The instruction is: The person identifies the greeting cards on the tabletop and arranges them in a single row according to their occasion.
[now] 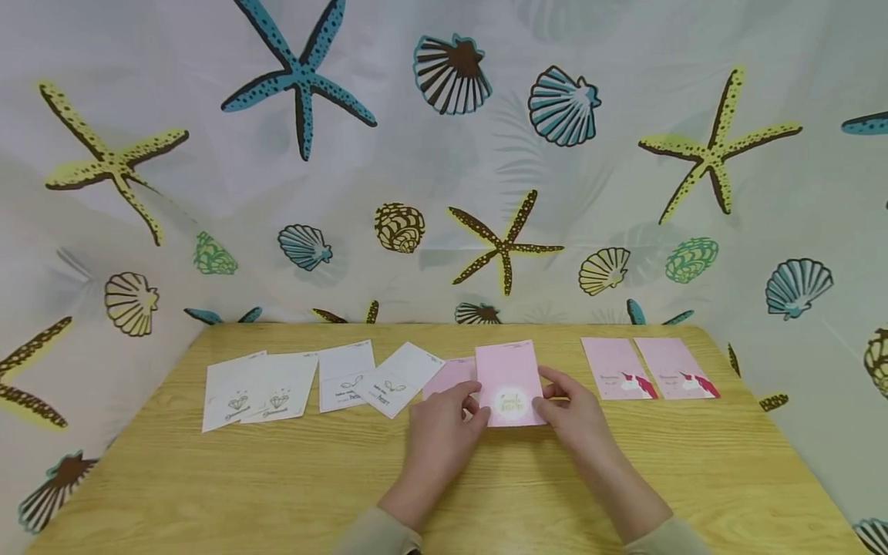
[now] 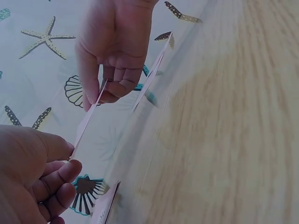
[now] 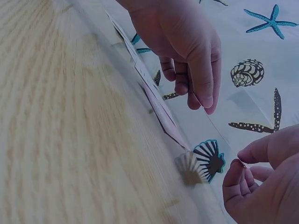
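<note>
1 card [image 1: 506,370] above table [image 1: 520,493], 5 cards [image 1: 344,362] left of it, 2 cards [image 1: 612,359] right

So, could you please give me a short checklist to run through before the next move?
1. Held pink card gripped by both left hand and right hand: ok.
2. Its printed face visible to the head camera: ok.
3. Other pink card fully uncovered: not ok, partly hidden.
4. Its print matching the held one: cannot tell.
5. Diamond cards free of overlap: not ok.
6. Unicorn cards side by side: ok.
</note>
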Tool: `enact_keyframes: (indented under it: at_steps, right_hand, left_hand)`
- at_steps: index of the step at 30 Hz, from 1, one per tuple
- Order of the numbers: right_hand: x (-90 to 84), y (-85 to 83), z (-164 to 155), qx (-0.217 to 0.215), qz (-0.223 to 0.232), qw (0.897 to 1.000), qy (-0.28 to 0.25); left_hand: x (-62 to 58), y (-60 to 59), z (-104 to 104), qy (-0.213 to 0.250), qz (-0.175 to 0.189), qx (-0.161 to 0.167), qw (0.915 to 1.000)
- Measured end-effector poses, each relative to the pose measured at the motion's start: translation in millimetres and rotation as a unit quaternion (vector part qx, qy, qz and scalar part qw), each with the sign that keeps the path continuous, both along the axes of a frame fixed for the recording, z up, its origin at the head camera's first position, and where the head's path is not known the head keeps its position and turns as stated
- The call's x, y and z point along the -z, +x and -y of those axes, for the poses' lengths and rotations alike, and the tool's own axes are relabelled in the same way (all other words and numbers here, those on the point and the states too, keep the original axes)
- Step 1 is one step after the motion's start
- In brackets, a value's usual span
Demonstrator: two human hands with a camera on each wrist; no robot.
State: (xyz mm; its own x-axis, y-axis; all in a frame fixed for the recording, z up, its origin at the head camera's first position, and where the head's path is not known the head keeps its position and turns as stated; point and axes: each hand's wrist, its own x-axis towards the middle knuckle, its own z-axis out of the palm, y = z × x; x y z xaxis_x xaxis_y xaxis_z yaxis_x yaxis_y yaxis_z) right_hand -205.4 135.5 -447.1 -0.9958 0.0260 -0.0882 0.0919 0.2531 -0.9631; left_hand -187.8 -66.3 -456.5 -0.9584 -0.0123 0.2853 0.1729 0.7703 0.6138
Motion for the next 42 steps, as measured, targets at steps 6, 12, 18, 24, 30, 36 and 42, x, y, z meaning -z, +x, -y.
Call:
enact_keyframes:
  at_steps: [6,12,18,24,30,36,42]
  right_hand:
    - [2.6,-3.8,-8.6,0.019,0.001,1.0,0.01]
    - [4.2,-6.8,-17.3,0.028,-0.007,0.999,0.031]
    - [5.1,-10.6,-26.2,0.028,-0.02,0.998,0.049]
    - [4.6,-12.0,-33.6,0.026,-0.013,0.997,0.078]
    - [5.6,-14.9,-41.4,0.024,-0.018,0.996,0.088]
    - [9.6,-18.6,-48.1,0.021,-0.004,0.994,0.104]
    - [10.8,-20.0,-52.4,0.024,0.009,0.992,0.125]
  left_hand:
    - [-1.0,-5.2,-11.2,-0.001,0.004,0.001,1.0]
    - [0.2,-11.6,-20.5,-0.01,-0.008,0.012,0.9998]
    - [0.3,-18.4,-30.7,-0.015,-0.004,0.018,0.9997]
    - [-0.4,-24.0,-40.9,-0.015,0.015,0.017,0.9996]
    - [0.0,-30.6,-49.9,-0.017,0.035,0.019,0.9991]
    - [3.5,-38.3,-57.6,-0.036,0.031,0.018,0.9987]
    - [6.9,-45.8,-65.7,-0.051,0.034,0.02,0.9979]
